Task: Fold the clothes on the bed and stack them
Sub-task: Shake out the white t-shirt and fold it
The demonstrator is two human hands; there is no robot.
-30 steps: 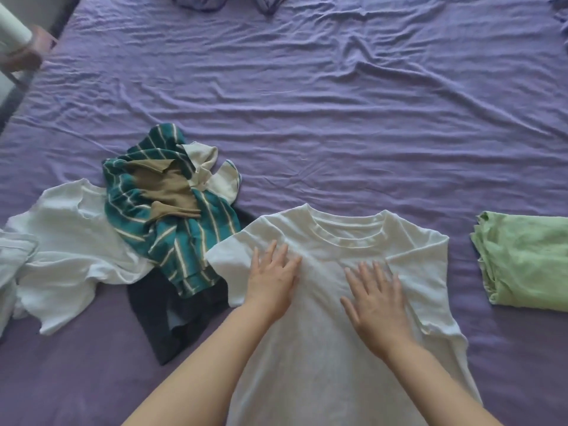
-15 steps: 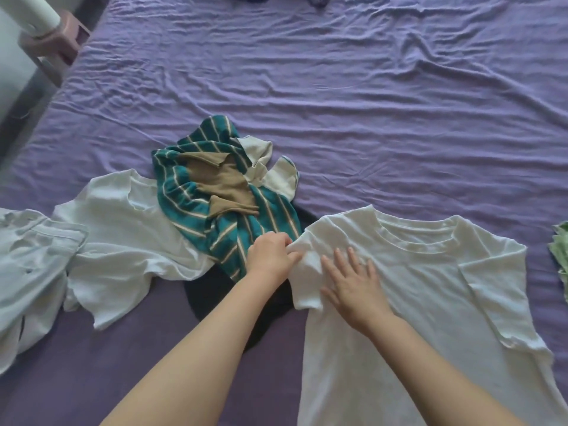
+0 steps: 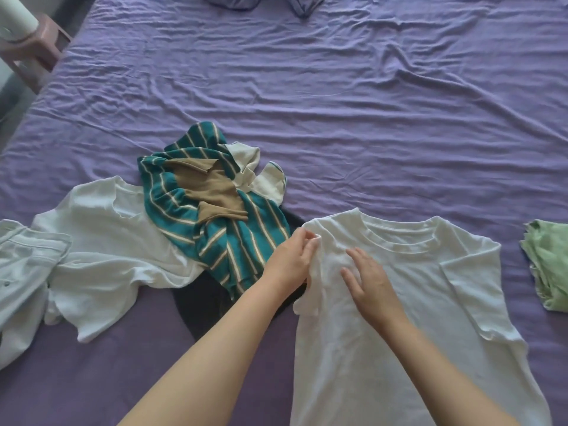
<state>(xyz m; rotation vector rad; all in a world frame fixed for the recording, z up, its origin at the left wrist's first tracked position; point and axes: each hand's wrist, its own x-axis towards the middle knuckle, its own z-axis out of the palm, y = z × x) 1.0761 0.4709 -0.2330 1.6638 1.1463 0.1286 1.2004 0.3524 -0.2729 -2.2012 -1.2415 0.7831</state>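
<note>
A white T-shirt [image 3: 424, 302] lies spread flat on the purple bed [image 3: 338, 103], collar away from me. My left hand [image 3: 292, 261] pinches its left sleeve, which is folded in over the chest. My right hand [image 3: 370, 281] rests flat on the shirt just right of that fold, fingers straight. To the left lies a loose pile: a teal striped garment [image 3: 224, 238] with a tan piece [image 3: 212, 189] on top, a dark garment [image 3: 203, 305] underneath, another white T-shirt [image 3: 110, 250] and a pale grey garment [image 3: 21, 272].
A folded green garment [image 3: 550, 265] sits at the right edge. Crumpled purple cloth [image 3: 261, 1] lies at the far side of the bed. A pink stand with a white cylinder [image 3: 27, 38] is beyond the bed's far left corner.
Both hands moved from the shirt's chest to its left side. My left hand took hold of the left sleeve and folded it inward. The view shifted left.
</note>
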